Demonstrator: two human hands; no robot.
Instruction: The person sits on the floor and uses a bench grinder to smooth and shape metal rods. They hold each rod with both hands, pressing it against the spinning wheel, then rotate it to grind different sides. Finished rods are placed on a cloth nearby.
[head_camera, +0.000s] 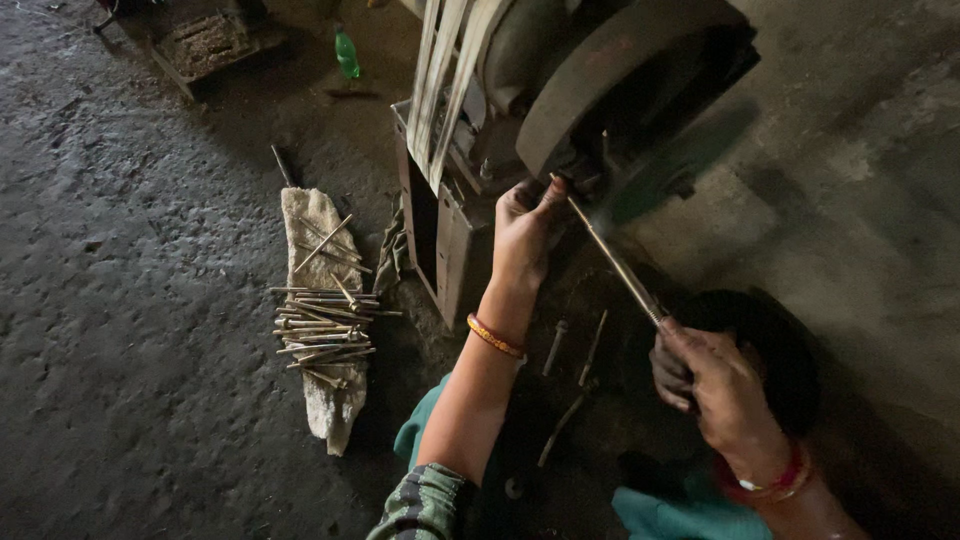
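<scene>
While the left hand (522, 228) pinches the metal rod (612, 258) at the grinding wheel (610, 80), the right hand (712, 378) has its fingers wrapped round the rod's near end.

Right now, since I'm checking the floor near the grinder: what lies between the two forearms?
In the head view, a few loose metal rods lie on the dark floor there.
</scene>
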